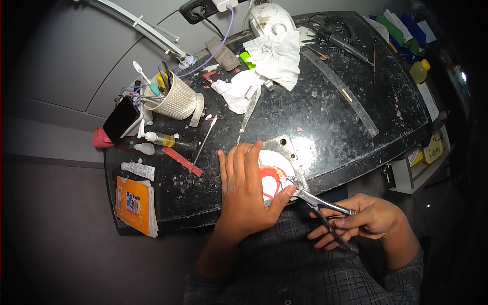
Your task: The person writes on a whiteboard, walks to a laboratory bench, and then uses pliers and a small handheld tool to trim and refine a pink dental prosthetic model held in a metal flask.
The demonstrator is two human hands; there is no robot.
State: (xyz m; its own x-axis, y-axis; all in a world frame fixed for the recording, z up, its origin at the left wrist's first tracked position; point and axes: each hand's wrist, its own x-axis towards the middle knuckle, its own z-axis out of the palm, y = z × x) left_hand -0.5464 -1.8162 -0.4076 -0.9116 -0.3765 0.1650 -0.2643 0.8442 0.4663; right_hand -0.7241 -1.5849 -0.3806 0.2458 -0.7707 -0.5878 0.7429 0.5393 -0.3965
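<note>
A round white plaster dental model [287, 165] with a red wax arch [271, 172] and a few tooth-coloured pieces lies at the table's near edge, on a grey metal plate [285, 143]. My left hand [246, 188] spans its left side, fingers over the far edge and thumb at the near right, gripping it. My right hand [373, 218] holds silver pliers [316, 202] by their spread handles, thumb on top. The pliers' jaws reach the arch's right side beside my left thumb. Whether they are closed on anything is too small to tell.
A metal knife [247, 117] and crumpled white tissue [274, 58] lie beyond the model. To the left are a red wax strip [182, 161], a thin metal tool [206, 140], a woven cup of tools [175, 99], a phone [122, 119], small bottles and an orange booklet [134, 203]. A ruler [345, 94] lies right.
</note>
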